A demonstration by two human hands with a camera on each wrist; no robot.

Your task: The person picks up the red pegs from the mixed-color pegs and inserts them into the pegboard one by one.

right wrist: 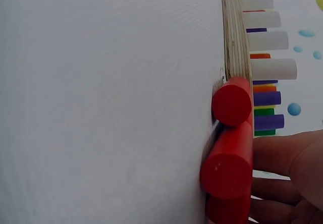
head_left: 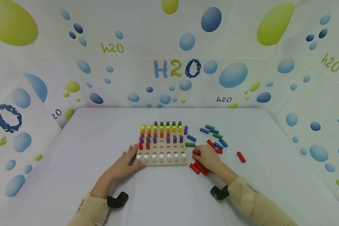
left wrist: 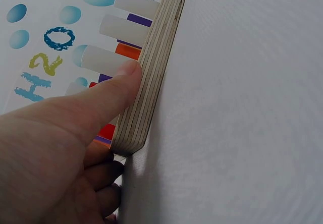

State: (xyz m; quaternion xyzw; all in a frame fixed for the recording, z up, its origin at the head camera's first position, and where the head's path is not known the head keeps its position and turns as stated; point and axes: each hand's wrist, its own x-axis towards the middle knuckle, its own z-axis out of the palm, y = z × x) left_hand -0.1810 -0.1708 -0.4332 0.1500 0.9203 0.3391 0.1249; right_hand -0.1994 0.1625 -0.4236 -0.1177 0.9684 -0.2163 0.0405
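A wooden pegboard bears rows of green, yellow, orange, purple, red and white pegs. At its front left corner my left hand holds it, the thumb on the front edge and the fingers along the left side. Two red pegs stand at the left of their row; bare holes follow. Right of the board, my right hand reaches down over a heap of loose red pegs. Its fingertips pinch a red peg, mostly covered by the hand. Red pegs hide those fingertips in the right wrist view.
Loose blue pegs and green pegs lie behind the right hand. One purple peg is beside the board's right edge. A lone red peg lies farther right on the white table.
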